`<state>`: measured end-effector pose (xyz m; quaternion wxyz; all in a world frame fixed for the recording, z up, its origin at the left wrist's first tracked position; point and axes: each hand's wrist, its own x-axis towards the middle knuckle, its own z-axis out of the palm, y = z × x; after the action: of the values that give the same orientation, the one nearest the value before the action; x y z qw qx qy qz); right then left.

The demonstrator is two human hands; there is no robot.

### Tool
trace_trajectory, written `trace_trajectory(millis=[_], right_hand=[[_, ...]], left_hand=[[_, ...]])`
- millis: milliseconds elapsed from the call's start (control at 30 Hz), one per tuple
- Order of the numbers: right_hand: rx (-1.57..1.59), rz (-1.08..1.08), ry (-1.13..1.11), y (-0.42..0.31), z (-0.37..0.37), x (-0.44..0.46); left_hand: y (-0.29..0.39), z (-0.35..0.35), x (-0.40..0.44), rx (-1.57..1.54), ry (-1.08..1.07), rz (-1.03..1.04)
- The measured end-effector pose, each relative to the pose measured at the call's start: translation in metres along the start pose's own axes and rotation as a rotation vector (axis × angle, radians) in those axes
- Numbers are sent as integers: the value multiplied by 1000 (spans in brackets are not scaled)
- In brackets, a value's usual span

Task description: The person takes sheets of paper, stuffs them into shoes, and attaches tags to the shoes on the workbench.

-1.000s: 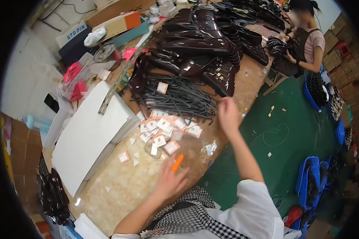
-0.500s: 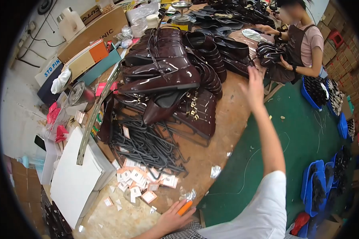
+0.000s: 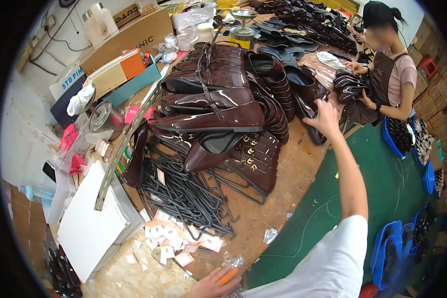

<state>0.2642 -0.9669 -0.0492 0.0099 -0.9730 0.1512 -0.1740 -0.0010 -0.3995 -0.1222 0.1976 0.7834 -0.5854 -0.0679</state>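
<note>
Fingers of the right hand point(image 3: 328, 121) stand apart beside a glossy shoe point(image 3: 307, 93) near the worktop's point(image 3: 305, 161) right edge, contact unclear; the left hand point(image 3: 214, 284) loosely grips an orange handle point(image 3: 227, 276). Blue bins point(image 3: 377, 248) hold dark pieces point(image 3: 396, 133).

Bright light | glare on glossy shoes point(image 3: 218, 116) | fisheye bend | black corners

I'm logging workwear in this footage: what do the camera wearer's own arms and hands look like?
The right arm wears a short, loose, plain white fabric sleeve ending near the elbow; below it, the forearm is bare. The right hand has no glove or visible wristband. The left hand is ungloved too; its sleeve is out of view.
</note>
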Motion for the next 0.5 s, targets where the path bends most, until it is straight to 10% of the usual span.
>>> trace_trajectory(millis=[300, 500], right_hand=[[1317, 354, -341, 7, -97, -75], [1093, 139, -77, -117, -188, -192]], left_hand=[[7, -25, 12, -58, -49, -74], [7, -25, 7, -16, -9, -48]])
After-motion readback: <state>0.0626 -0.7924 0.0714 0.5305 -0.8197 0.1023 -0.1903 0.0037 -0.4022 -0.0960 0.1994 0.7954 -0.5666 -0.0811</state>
